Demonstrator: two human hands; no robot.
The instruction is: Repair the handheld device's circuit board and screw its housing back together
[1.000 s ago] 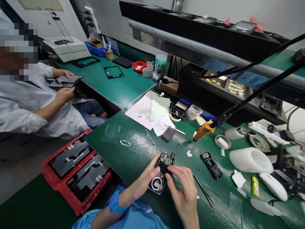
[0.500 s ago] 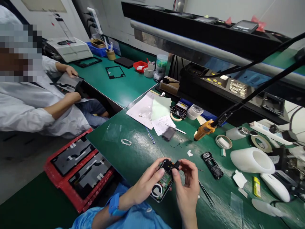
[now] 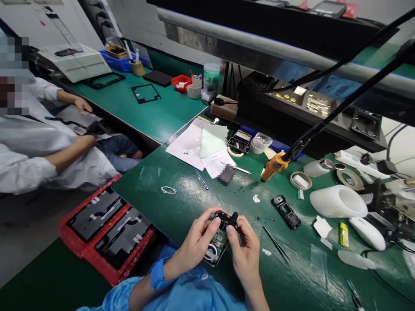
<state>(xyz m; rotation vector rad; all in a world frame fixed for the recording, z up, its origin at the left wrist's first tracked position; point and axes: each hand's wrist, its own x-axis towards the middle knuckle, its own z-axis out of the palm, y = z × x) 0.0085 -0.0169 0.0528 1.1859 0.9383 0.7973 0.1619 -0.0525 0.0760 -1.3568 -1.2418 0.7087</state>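
Near the table's front edge I hold an opened handheld device (image 3: 221,237) at a tilt between both hands. Its green circuit board lies bare, with a white ring at the lower end and a black top part carrying a short stub and an orange spot. My left hand (image 3: 193,242) is closed round the left side, thumb pressing on the black top part. My right hand (image 3: 247,247) grips the upper right, its thumb on the edge by the stub; its other fingers are partly hidden behind. To the right lie tweezers (image 3: 276,245) and a black housing (image 3: 286,212).
An orange electric screwdriver (image 3: 275,166) hangs over the table. White tape roll (image 3: 338,202), yellow lighter (image 3: 344,234) and white heat-gun-like tool (image 3: 367,233) lie right. Papers (image 3: 186,144) lie behind. A red tray (image 3: 87,250) is at left, near a seated co-worker (image 3: 61,142).
The camera view has shifted, so the table things sit a little further left and up. Both hands still grip the device; my right thumb and fingers have closed in nearer its top edge.
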